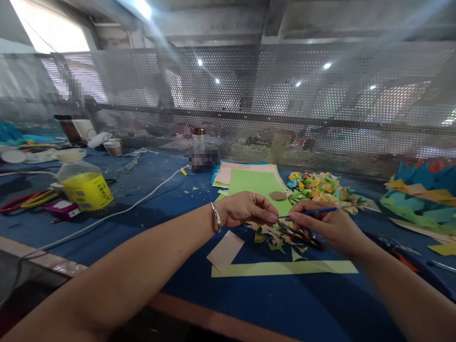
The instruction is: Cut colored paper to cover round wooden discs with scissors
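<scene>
My right hand [322, 223] grips a thin blue stick-like tool [320, 210], its slim end pointing right. A narrow part of it reaches left to my left hand [252, 209], which wears a silver bracelet [215, 217]. The thumb and fingers of my left hand are pinched together at that end; what they hold is too small to make out. Under my hands lie cut paper scraps [274, 237]. Dark-handled scissors [306, 238], partly hidden, rest below my right hand. Behind my hands is a green paper sheet [249, 183] with a brown disc [278, 195] on it.
A pale green strip [285, 268] and pinkish paper [226, 249] lie near me. Small folded paper pieces [324, 185] are heaped at right, beside layered paper [420, 199]. A yellow-labelled bottle [85, 185], white cable [142, 202] and jar [198, 142] stand or lie leftward. Perforated metal [231, 90] rises behind.
</scene>
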The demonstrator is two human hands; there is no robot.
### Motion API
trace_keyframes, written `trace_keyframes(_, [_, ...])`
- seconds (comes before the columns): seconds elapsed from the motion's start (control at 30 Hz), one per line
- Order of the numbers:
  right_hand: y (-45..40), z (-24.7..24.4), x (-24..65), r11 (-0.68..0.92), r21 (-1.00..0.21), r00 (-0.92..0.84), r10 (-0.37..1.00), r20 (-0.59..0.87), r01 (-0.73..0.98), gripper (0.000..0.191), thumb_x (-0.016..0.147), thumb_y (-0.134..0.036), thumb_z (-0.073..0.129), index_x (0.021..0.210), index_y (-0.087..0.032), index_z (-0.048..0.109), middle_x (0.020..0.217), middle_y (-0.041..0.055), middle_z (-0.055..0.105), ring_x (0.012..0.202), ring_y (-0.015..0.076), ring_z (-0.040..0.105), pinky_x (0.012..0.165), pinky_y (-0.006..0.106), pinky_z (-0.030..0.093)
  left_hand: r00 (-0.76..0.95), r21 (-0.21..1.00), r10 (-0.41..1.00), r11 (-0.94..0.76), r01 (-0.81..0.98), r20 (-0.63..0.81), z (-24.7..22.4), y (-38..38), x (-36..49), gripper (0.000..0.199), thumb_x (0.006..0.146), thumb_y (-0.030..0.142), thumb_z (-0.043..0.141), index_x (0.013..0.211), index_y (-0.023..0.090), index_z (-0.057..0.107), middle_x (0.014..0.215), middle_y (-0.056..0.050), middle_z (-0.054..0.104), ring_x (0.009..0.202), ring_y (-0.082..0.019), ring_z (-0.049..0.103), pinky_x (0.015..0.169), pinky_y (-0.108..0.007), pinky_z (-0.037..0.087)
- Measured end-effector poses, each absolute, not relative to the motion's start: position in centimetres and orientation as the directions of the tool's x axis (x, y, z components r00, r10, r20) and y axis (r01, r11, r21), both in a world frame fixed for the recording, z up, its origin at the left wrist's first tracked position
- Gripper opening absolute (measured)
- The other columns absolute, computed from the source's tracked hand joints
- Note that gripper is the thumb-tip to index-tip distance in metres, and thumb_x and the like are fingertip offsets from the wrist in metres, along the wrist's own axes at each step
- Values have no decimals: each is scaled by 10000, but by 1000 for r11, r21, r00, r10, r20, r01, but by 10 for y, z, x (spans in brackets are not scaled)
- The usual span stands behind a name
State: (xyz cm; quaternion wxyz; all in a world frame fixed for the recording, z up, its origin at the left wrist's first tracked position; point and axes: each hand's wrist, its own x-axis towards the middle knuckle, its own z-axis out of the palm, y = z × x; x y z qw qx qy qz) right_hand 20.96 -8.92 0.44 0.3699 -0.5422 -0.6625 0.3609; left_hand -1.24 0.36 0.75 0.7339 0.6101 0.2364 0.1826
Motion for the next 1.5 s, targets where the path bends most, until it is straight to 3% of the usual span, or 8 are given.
trace_keyframes(0.43, [-90, 7, 204, 152, -900, -112, 987, 115, 409, 456, 796, -638, 715, 700, -194, 678, 451, -21, 510, 332, 87, 404, 307, 207, 302, 811, 974, 578, 222, -53, -88, 8, 0, -10, 238, 602, 55, 877, 742, 127, 698, 701, -6, 695, 705, -97, 656, 759, -255, 480])
trace_keyframes(0.63, [-92, 12, 204, 154, -899, -117, 986, 116, 411, 470, 788, -648, 713, 682, -192, 672, 477, -15, 517, 340, 93, 421, 290, 209, 324, 799, 964, 590, 260, -51, -117, 13, -1, -10, 206, 694, 168, 861, 763, 134, 669, 704, -22, 708, 667, -110, 660, 763, -283, 492])
trace_keyframes(0.77, [-92, 11, 204, 162, -894, -114, 986, 125, 418, 441, 802, -631, 712, 724, -197, 681, 471, -23, 521, 327, 86, 415, 296, 200, 318, 787, 961, 601, 274, -37, -141, 11, 1, -10, 302, 627, 81, 872, 812, 139, 640, 715, -18, 718, 687, -116, 677, 782, -292, 494])
trace_keyframes(1.23, [-91, 7, 204, 145, -909, -110, 988, 110, 390, 426, 769, -623, 745, 788, -200, 706, 450, -32, 522, 309, 78, 393, 285, 196, 319, 767, 962, 635, 258, -93, -96, 11, -5, -8, 510, 592, 58, 837, 987, 150, 528, 709, -19, 681, 662, -126, 644, 717, -289, 455])
trace_keyframes(1.5, [-87, 9, 204, 222, -878, -55, 974, 220, 424, 389, 776, -580, 754, 808, -194, 727, 611, 19, 629, 422, 105, 514, 326, 191, 372, 657, 954, 750, 245, -176, -71, 17, -18, -4, 617, 600, 74, 840, 1069, 139, 445, 709, -6, 647, 629, -109, 604, 693, -277, 454])
